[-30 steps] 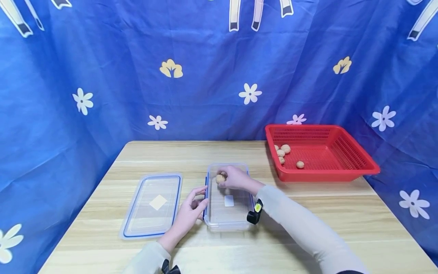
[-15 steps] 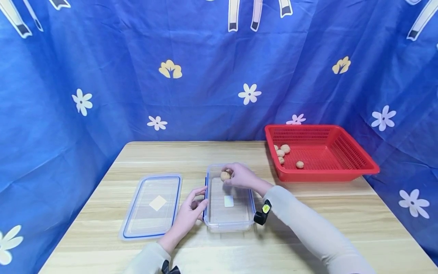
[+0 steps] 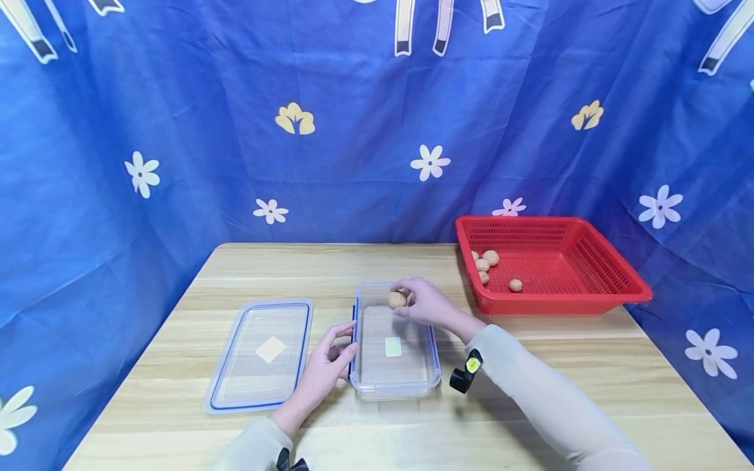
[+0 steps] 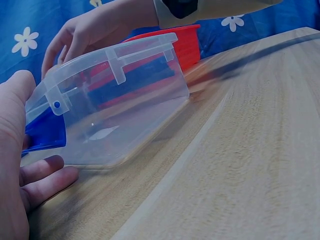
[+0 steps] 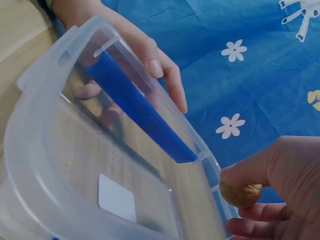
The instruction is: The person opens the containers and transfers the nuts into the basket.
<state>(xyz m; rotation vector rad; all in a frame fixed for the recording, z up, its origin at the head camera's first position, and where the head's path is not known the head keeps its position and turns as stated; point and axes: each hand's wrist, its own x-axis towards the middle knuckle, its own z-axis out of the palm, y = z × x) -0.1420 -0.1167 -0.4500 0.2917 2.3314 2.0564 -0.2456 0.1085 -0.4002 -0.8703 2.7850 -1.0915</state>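
My right hand (image 3: 431, 306) pinches a walnut (image 3: 396, 300) between thumb and fingers over the far part of a clear plastic food container (image 3: 396, 391). In the right wrist view the walnut (image 5: 242, 195) appears near the container's rim, gripped from the side. The container is lidless, with blue side latches and a white label on its floor; no walnut shows inside it. At its left side my left hand (image 3: 323, 366) rests with loosely spread fingers by the blue latch (image 4: 46, 131). Some of those left fingers (image 5: 112, 112) show through the clear wall.
The clear lid (image 3: 226, 386) with a blue seal lies flat on the wooden table (image 3: 330, 268), left of the container. A red basket (image 3: 565, 303) stands at the back right, with several walnuts (image 3: 491, 258) mostly at its left end. A blue patterned curtain (image 3: 353, 176) surrounds the table.
My right hand has moved right and slightly away with the walnut, from the container's far left part toward its far middle. My left hand has stayed in place.
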